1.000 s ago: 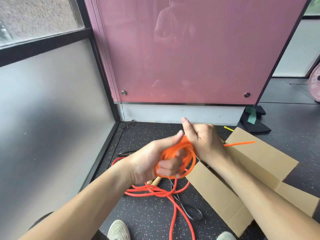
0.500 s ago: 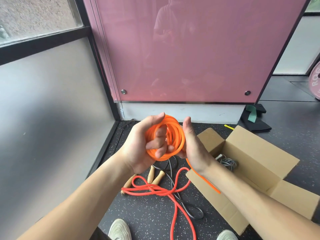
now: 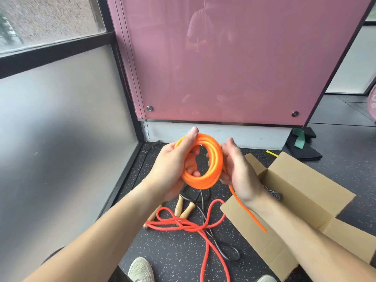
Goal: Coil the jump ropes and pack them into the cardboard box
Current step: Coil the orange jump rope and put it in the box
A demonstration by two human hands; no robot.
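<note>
Head view (the only view).

1. Left hand (image 3: 173,167): grips the left side of the coil (image 3: 201,183). The thumb lies over the top of the ring and the fingers curl through its centre hole.
2. Right hand (image 3: 240,171): holds the right side of the coil. The thumb points up beside the ring; fingertips show inside the hole, curled round the strands.
3. Coil: orange rope wound into several stacked loops, held upright between both hands, above the floor (image 3: 173,251) and just left of the box (image 3: 301,188).
4. Tail (image 3: 248,210): one loose orange end leaves the lower right of the coil, passes under the right wrist and hangs down over the near flap of the box.
5. Box: cardboard, open at the top, flaps spread, resting on the floor at right. A grey rope (image 3: 272,193) lies inside (partly hidden by the right wrist).
6. Floor below the hands: a red rope (image 3: 183,224) lies in loose loops, crossing a black rope (image 3: 221,247). Wooden handles (image 3: 184,206) lie side by side, just beyond the red loops.
7. Behind: a pink panel (image 3: 234,68).
</note>
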